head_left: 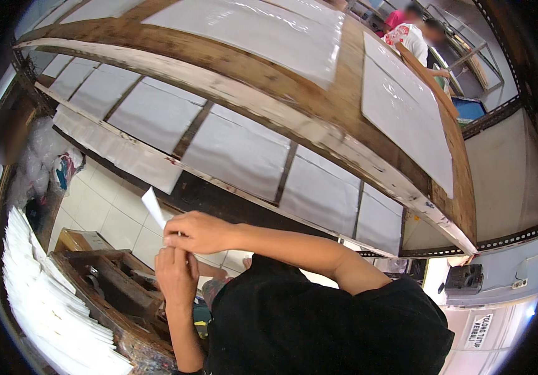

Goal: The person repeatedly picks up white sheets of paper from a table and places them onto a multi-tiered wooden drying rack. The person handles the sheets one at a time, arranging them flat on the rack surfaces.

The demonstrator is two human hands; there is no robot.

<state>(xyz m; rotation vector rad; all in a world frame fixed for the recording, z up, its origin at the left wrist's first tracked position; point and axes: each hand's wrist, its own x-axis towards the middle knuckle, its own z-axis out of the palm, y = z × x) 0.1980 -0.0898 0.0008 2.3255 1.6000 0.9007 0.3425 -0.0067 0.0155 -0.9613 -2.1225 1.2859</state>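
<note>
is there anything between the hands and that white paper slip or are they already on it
Nothing visible stands between them. The right hand and left hand meet at the lower end of the paper slip, which sticks up above the right hand; the exact finger grip is hidden.

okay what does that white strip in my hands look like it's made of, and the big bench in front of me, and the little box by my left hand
White strip: probably paper, matte, thin, holds a flat crisp edge. Bench: wood, brown and worn, with chipped whitish paint along its edge; the sheets on it look like glossy clear plastic. Box: dark, rough, unfinished-looking wood.
</note>
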